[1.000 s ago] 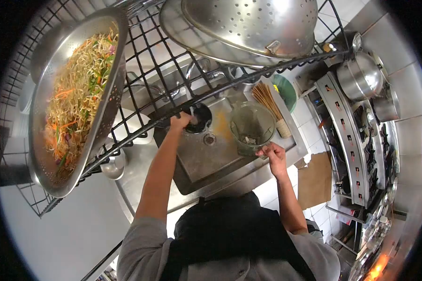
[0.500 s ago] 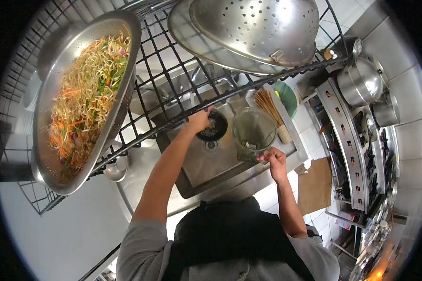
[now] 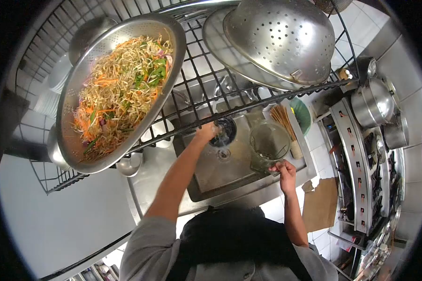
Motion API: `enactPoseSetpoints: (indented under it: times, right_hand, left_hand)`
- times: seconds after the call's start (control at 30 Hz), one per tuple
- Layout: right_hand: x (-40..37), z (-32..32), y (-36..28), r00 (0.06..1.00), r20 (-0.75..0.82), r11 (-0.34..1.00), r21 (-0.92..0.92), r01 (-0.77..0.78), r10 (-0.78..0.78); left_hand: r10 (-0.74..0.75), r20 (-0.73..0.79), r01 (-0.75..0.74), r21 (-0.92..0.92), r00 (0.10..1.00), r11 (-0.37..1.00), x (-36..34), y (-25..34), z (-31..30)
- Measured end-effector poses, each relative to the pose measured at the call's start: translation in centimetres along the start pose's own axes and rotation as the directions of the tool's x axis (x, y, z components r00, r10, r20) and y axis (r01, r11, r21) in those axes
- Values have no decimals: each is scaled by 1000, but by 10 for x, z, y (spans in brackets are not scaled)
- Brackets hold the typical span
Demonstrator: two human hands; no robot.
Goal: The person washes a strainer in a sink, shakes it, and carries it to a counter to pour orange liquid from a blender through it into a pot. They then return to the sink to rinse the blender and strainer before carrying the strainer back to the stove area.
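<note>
My left hand [image 3: 207, 131] is closed at the left rim of a round black bowl [image 3: 226, 124] in the sink; the rack bars partly cover the fingers. Water looks stirred up and bright inside the bowl. My right hand [image 3: 284, 171] is wrapped round the handle of a clear jug [image 3: 270, 136], which stands tilted toward me at the sink's right side. Some small bits lie in the jug, too small to name. Beneath both is the steel sink [image 3: 220, 173], with its drain just below the bowl.
Overhead, a black wire rack [image 3: 192, 122] carries a perforated steel pan [image 3: 176, 51] of sprouts and shredded vegetables and an upturned colander [image 3: 286, 42]. A bamboo whisk brush [image 3: 286, 126] and a green bowl [image 3: 300, 114] sit right of the sink. A stove [image 3: 354, 159] with pots stands further right.
The whole view has shifted, so the rack, sink and stove appear further right and lower. Water in the black bowl looks more churned. Both hands keep their holds.
</note>
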State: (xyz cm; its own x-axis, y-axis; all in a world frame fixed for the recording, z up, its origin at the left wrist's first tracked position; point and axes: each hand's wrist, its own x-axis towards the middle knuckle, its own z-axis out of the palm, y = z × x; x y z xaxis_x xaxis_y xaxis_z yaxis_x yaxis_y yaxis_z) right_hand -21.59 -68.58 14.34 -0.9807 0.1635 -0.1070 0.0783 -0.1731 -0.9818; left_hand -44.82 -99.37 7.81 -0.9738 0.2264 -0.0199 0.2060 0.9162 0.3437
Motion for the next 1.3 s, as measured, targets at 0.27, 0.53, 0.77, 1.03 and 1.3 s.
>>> enactPoseSetpoints:
  times: [0.27, 0.53, 0.77, 1.03, 1.3]
  right_hand:
    - [-5, 12, -15, 1000, -9, 1000, 2, 12, -12]
    - [0, 18, -19, 1000, 18, 998, 68, -16, 15]
    - [16, 28, -33, 998, 54, 999, -29, -34, 35]
    - [29, 42, -60, 989, 79, 970, -220, -106, 126]
    - [56, 42, -45, 985, 108, 863, -501, -64, 135]
  left_hand:
    - [-372, 39, 364, -317, 928, 876, -12, -6, -5]
    - [-333, 430, 489, -865, 839, 115, -25, -33, 12]
    - [150, 252, 289, -718, 956, -633, -48, -33, 92]
    - [339, 66, 341, -330, 938, -880, -43, -23, 93]
    - [10, 10, 12, -981, 1000, -192, -36, -45, 91]
